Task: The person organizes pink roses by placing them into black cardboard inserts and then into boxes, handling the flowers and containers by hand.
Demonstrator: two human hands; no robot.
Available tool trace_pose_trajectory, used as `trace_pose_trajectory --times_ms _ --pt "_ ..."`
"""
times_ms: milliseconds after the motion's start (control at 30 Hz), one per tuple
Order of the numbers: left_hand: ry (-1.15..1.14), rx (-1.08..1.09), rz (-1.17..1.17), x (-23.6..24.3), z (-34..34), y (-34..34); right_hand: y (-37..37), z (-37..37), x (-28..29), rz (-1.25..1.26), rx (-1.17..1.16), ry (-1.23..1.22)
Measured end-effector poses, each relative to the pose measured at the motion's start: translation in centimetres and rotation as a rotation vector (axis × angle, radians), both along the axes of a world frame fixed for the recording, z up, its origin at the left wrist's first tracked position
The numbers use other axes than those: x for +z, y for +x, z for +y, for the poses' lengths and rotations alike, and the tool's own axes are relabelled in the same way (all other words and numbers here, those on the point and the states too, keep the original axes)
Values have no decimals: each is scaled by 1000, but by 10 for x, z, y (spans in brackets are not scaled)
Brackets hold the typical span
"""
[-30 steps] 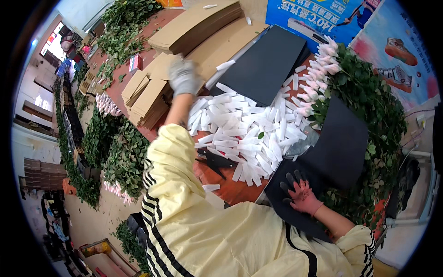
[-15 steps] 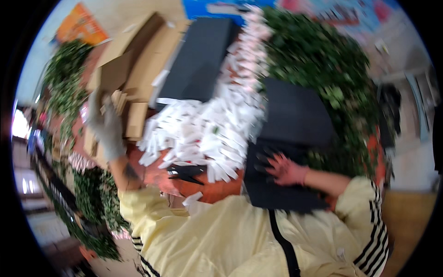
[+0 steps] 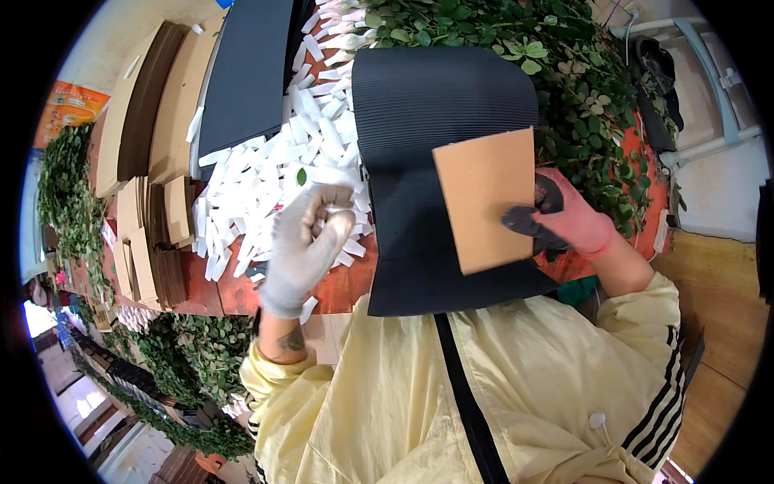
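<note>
From my remote station I count two gloved hands: one left hand in off-white knit (image 3: 310,246), one right hand in pink with dark fingers (image 3: 568,214). In the right hand I see one tan rectangular cardboard piece (image 3: 484,202); beneath it, seemingly one black ribbed sheet (image 3: 435,105). Beyond the left hand I get one smooth dark-grey panel (image 3: 246,77), one loose green leaf (image 3: 301,177), and dozens of white foam strips (image 3: 250,181), too overlapped for an exact count. Farther left of that hand, I make out two long brown cardboard piles (image 3: 133,105).
</note>
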State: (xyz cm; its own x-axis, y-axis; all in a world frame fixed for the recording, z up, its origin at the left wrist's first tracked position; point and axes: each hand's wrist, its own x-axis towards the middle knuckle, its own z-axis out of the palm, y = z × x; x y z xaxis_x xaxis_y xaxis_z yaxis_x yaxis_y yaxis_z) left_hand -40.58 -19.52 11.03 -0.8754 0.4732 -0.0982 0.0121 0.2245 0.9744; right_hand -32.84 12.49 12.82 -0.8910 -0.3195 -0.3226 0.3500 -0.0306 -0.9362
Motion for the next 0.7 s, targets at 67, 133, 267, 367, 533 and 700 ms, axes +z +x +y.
trace_pose_trajectory --times_ms 67,133,267,367,533,700 --pt "-303 -20 -133 -45 7 4 -21 -9 21 -183 142 77" --pt "-578 -109 -30 -86 16 16 -28 -17 -5 -424 121 118" --pt "-574 -93 -144 -112 25 12 -44 -29 -80 -482 153 -1" --pt "-628 -69 -154 -125 21 14 -47 -16 -157 -140 149 8" --pt "-410 -44 -307 -139 30 19 -35 -41 -132 -45 61 296" --pt "133 136 -778 -128 24 20 -41 -44 -55 -308 97 152"
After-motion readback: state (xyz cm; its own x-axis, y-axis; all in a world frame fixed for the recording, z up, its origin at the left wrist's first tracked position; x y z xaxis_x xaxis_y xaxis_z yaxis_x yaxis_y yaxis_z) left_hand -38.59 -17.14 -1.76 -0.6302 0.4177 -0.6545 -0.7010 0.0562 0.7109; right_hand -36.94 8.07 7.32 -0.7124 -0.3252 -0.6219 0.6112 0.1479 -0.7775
